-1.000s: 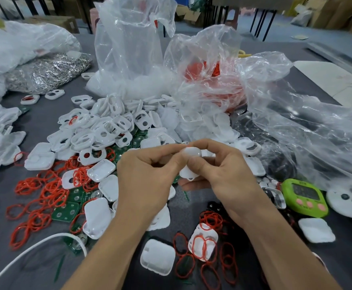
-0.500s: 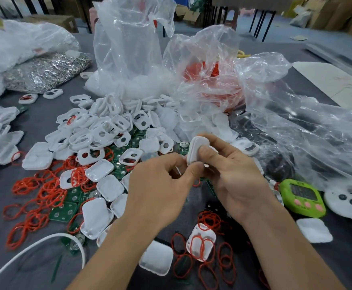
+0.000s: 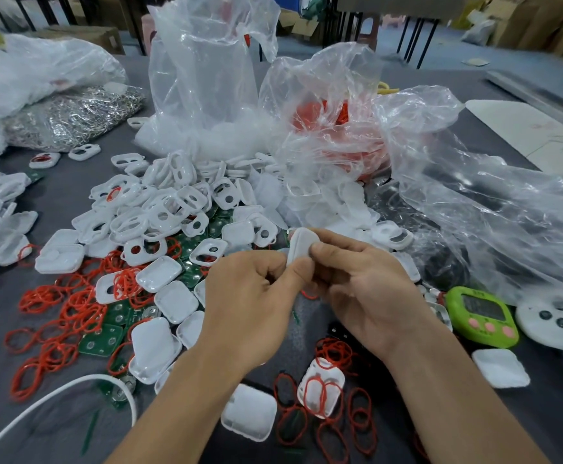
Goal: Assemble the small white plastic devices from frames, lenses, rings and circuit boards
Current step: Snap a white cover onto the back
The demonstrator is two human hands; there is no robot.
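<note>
Both hands' grip pinches one device (image 3: 302,244) above the tabletop (image 3: 66,189): left hand (image 3: 250,296), right hand (image 3: 367,289). Heaps of loose frames (image 3: 159,212), rings (image 3: 42,296) and boards (image 3: 101,341) suggest most work is left.

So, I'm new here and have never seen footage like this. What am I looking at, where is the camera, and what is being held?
There is no machine here, only a person's two bare hands. The picture comes from a camera worn on the person's head, looking forward and down. The left hand and the right hand together pinch a small white plastic piece above a grey table. On the table lie a heap of white frames, loose red rings, green circuit boards, smooth white covers, clear plastic bags and, at the right, a green timer.
</note>
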